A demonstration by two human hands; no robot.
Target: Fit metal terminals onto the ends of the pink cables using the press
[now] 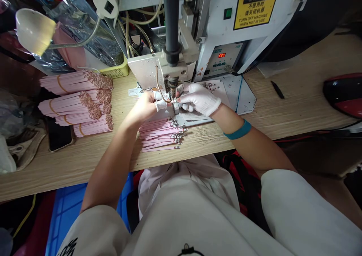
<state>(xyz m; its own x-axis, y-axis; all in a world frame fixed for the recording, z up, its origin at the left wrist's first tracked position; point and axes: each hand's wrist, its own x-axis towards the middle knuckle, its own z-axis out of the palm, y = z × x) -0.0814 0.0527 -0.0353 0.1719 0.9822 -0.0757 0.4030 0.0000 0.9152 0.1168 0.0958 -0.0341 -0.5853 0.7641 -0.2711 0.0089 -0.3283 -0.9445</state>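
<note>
My left hand [147, 104], bare with white finger cots, pinches a pink strip under the machine's press head [172, 85]. My right hand [199, 97] wears a white glove and its fingers close on the same strip from the right, beside a small metal anvil [175, 107]. A loose pile of pink strips with metal ends [161, 135] lies on the wooden table [283, 108] just below both hands. The strip itself is mostly hidden by my fingers.
Banded bundles of pink strips [76, 101] are stacked at the left, next to a dark phone [59, 135]. A desk lamp [34, 29] stands at the far left. The machine body carries a yellow caution label [256, 7] and a red display [221, 55]. A red and black object [343, 93] sits at the right.
</note>
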